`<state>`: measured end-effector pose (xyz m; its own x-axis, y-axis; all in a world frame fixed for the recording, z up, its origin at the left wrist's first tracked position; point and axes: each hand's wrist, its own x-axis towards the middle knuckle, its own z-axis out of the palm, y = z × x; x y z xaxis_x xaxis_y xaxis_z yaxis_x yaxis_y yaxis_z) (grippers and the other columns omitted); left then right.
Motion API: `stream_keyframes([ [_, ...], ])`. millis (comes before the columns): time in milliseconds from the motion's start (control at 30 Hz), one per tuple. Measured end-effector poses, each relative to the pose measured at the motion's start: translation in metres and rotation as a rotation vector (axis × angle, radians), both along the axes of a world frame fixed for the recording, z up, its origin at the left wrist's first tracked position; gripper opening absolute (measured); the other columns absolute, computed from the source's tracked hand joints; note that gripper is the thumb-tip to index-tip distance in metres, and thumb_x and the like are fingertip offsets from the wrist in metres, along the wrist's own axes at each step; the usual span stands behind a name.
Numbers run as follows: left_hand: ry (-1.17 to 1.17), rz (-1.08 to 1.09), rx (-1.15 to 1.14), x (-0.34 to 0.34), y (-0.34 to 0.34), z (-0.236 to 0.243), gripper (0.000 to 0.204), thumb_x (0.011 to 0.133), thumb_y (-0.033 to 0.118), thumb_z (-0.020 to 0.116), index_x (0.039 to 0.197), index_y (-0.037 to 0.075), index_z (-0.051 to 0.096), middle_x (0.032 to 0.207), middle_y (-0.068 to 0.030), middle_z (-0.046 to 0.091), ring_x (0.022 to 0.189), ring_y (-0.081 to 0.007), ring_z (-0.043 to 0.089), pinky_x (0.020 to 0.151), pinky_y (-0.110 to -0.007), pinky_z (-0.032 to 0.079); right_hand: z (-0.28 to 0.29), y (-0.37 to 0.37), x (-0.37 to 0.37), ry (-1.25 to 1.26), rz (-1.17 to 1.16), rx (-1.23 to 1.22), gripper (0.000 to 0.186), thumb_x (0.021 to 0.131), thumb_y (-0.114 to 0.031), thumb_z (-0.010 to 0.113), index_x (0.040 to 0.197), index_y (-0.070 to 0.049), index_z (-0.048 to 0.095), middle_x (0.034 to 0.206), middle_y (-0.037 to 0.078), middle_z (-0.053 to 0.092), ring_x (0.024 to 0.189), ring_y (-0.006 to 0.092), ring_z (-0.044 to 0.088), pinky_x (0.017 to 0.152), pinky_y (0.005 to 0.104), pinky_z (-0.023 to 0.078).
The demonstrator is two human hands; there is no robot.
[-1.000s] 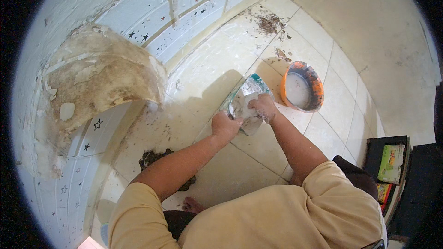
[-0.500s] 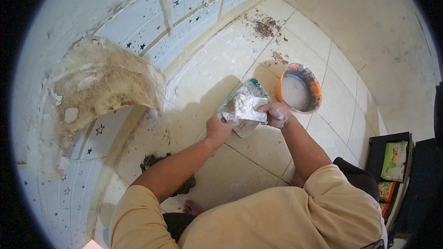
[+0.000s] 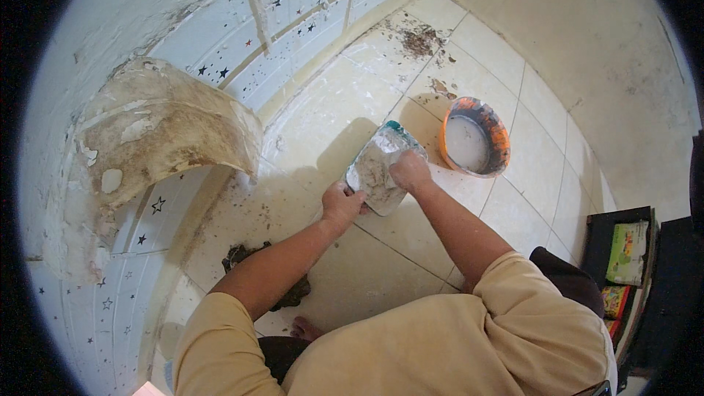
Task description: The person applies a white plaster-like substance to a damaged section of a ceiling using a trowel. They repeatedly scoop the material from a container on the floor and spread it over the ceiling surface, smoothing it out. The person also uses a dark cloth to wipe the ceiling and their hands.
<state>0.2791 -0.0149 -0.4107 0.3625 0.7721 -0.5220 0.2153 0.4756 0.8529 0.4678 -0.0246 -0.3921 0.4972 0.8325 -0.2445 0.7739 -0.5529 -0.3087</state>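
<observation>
My left hand [image 3: 342,204] is closed on the near left edge of a rectangular, green-rimmed tray [image 3: 356,177], its thumb over the rim. Whitish paste [image 3: 375,166] is smeared across the tray's inside. Over the tray's right side, my right hand [image 3: 411,171] is closed around a flat scraper [image 3: 394,159]. Only a pale bit of the blade shows beside the fingers; the rest is hidden by the hand. Just right of the tray stands an orange bucket [image 3: 444,139], stained dark inside, with milky liquid [image 3: 467,143] in it.
A curved, peeling wall ledge [image 3: 169,128] juts out at left beside star-patterned wall tiles [image 3: 242,51]. Debris [image 3: 420,40] lies on the tiled floor at the far end. A dark, crumpled lump [image 3: 293,295] sits under my left forearm. A black shelf [image 3: 620,221] with packages stands at right.
My right hand has turned over and moved left and slightly up, bringing the scraper down into the tray. The broad silvery blade seen before is now mostly hidden. The left hand has shifted slightly left.
</observation>
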Motion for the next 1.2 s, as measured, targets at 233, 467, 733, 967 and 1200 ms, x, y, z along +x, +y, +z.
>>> stream_keyframes([
  [233, 0.214, -0.141, 0.251, 0.008, -0.015, 0.032, 0.02, 0.072, 0.007, 0.068, 0.08, -0.005, 0.054, 0.071, -0.009, 0.058, 0.063, -0.0179, 0.063, 0.053, -0.032, 0.057, -0.071, 0.014, 0.032, 0.06, 0.124, 0.07, 0.029, 0.067, -0.02, 0.062, 0.082, 0.003, 0.068, 0.085, 0.025, 0.065, 0.083, 0.038, 0.064, 0.076, 0.0452, 0.05],
  [467, 0.052, -0.037, 0.184, 0.007, -0.014, 0.02, 0.02, 0.073, 0.006, 0.066, 0.087, -0.005, 0.056, 0.073, -0.0085, 0.058, 0.061, -0.0179, 0.062, 0.054, -0.031, 0.058, -0.029, -0.005, 0.04, -0.016, 0.726, 0.289, 0.021, 0.071, -0.014, 0.063, 0.086, 0.0, 0.067, 0.085, 0.02, 0.065, 0.078, 0.0297, 0.064, 0.067, 0.0395, 0.051],
  [733, 0.035, 0.02, 0.006, 0.004, 0.004, -0.005, 0.02, 0.077, 0.003, 0.058, 0.095, -0.006, 0.056, 0.083, -0.0113, 0.06, 0.068, -0.0215, 0.065, 0.059, -0.034, 0.06, 0.009, -0.025, 0.047, 1.302, -0.521, 0.134, 0.022, 0.08, -0.006, 0.061, 0.101, -0.001, 0.061, 0.089, 0.005, 0.065, 0.072, 0.0157, 0.061, 0.057, 0.0312, 0.045],
  [967, -0.032, -0.017, -0.148, -0.003, 0.018, -0.007, 0.023, 0.082, 0.007, 0.053, 0.101, -0.006, 0.056, 0.09, -0.0144, 0.062, 0.069, -0.025, 0.066, 0.061, -0.034, 0.059, 0.024, -0.045, 0.083, 1.605, -0.361, 0.067, 0.025, 0.079, -0.012, 0.065, 0.103, -0.006, 0.06, 0.09, 0.004, 0.065, 0.073, 0.0151, 0.06, 0.062, 0.0311, 0.044],
  [1200, 0.363, -0.586, 0.042, -0.033, 0.052, -0.035, 0.038, 0.087, 0.029, 0.045, 0.099, -0.004, 0.059, 0.082, -0.0158, 0.066, 0.063, -0.0263, 0.067, 0.062, -0.041, 0.054, 0.02, -0.039, 0.063, 1.621, -0.322, 0.154, 0.036, 0.079, -0.013, 0.066, 0.111, -0.002, 0.057, 0.097, 0.007, 0.065, 0.082, 0.0179, 0.063, 0.066, 0.0321, 0.049],
])
